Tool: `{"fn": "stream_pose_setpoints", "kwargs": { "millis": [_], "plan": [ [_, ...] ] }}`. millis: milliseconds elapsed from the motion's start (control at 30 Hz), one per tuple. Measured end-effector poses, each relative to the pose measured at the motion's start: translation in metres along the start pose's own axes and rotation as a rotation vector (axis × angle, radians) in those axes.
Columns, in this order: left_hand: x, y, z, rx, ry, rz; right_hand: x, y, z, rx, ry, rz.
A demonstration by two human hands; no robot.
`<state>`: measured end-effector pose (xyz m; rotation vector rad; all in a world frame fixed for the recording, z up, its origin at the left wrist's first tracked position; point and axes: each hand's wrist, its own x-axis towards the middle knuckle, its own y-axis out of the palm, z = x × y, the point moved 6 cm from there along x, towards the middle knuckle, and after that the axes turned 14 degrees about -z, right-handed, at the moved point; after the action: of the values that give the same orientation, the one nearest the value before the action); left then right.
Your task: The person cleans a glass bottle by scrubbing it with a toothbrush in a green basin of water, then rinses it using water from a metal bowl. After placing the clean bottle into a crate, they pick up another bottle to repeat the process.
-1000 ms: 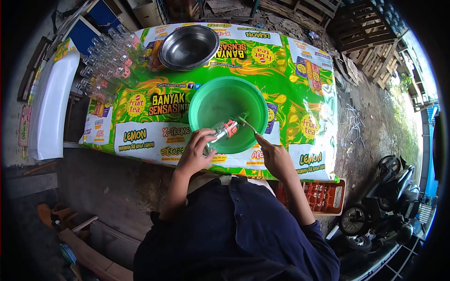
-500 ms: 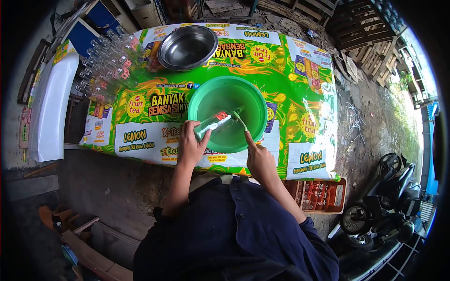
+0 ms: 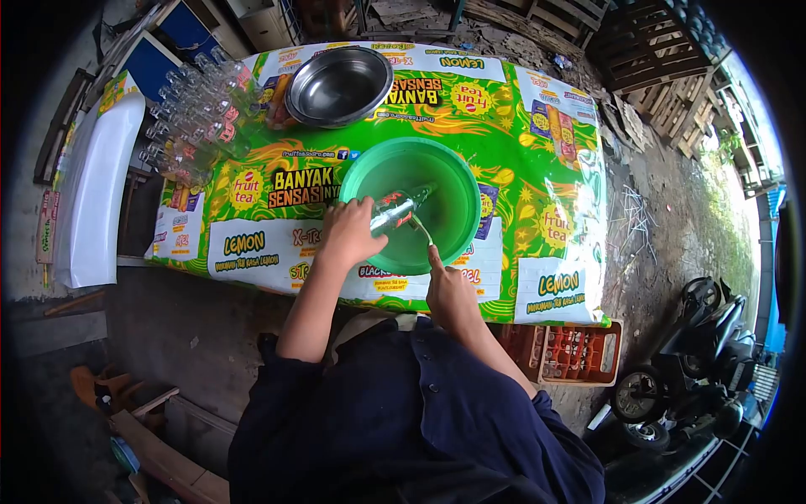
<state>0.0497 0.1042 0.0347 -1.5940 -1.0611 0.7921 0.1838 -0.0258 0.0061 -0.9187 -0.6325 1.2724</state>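
My left hand is wrapped round the base of a clear glass bottle with a red and white label. The bottle lies tilted over the green plastic basin, its neck pointing to the far right into the basin. In my right hand, at the basin's near rim, is a thin pale green handle, apparently a brush. Its forefinger stretches along the handle. The brush's far end meets the side of the bottle, and its head is hidden there.
A steel bowl stands behind the basin. Several glass bottles crowd the table's left end. The table has a green printed cover. Below its front edge is a red bottle crate; a motorcycle stands at the right.
The bottle has turned so its neck points farther away, and my left hand has rolled over it. My right hand has shifted slightly left and nearer my body with the brush.
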Motion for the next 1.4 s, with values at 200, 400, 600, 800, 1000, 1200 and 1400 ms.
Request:
{"fn": "stream_pose_setpoints", "kwargs": {
  "millis": [200, 400, 600, 800, 1000, 1200, 1400],
  "plan": [
    [0.058, 0.063, -0.028, 0.079, 0.085, 0.150, -0.005, -0.037, 0.001, 0.110, 0.017, -0.183],
    [0.067, 0.065, -0.035, -0.016, 0.159, 0.242, -0.013, -0.061, -0.011, 0.169, 0.045, -0.274],
    [0.056, 0.003, -0.038, -0.445, -0.001, 0.338, -0.013, -0.076, -0.025, 0.229, 0.010, -0.371],
    [0.057, -0.034, -0.002, -0.868, 0.172, -0.070, -0.004, -0.081, -0.026, 0.293, 0.029, -0.290],
    [0.027, -0.070, 0.054, -1.130, 0.028, -0.388, 0.004, -0.068, -0.022, 0.463, 0.023, -0.219],
    [-0.015, -0.045, 0.114, -1.236, -0.109, -0.864, 0.013, -0.031, -0.048, 0.718, 0.157, -0.219],
    [-0.028, -0.022, 0.121, -1.242, -0.176, -1.099, 0.014, -0.016, -0.072, 0.996, 0.440, -0.328]
  ]
}}
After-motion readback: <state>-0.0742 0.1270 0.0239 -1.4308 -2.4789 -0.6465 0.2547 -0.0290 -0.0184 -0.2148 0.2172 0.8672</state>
